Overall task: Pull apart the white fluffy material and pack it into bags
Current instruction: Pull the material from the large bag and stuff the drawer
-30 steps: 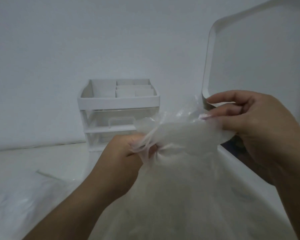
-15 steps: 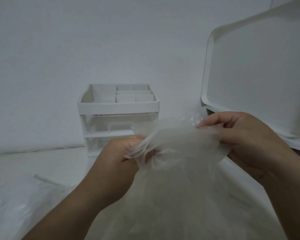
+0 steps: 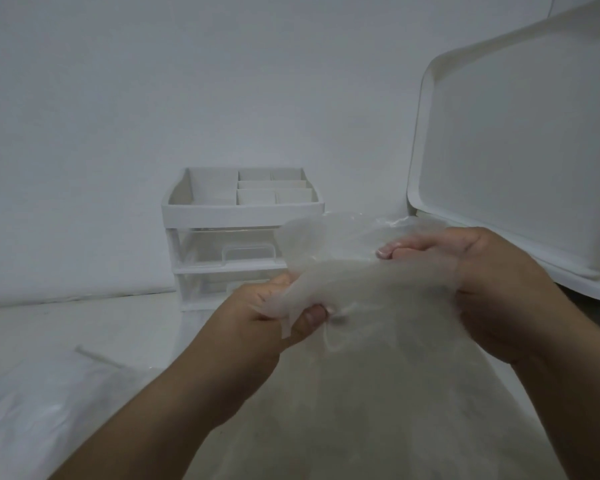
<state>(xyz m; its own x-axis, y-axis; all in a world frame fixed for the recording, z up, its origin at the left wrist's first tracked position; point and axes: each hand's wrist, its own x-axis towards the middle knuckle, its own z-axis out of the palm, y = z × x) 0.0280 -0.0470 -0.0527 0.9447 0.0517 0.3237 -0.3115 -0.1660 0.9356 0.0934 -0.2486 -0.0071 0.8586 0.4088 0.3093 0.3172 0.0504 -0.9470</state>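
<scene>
left hand [image 3: 274, 315] | grips bag [image 3: 378, 358] mouth edge (translucent); right hand [image 3: 492, 289] likewise

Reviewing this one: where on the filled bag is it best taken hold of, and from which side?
The loose neck, from either side, just above the filling. There the film is slack and bunches into folds that can be clutched; lower down the bag bulges round and smooth, so it would likely slip.

Translucent filled bag [image 3: 378, 375], neck bunched
</scene>
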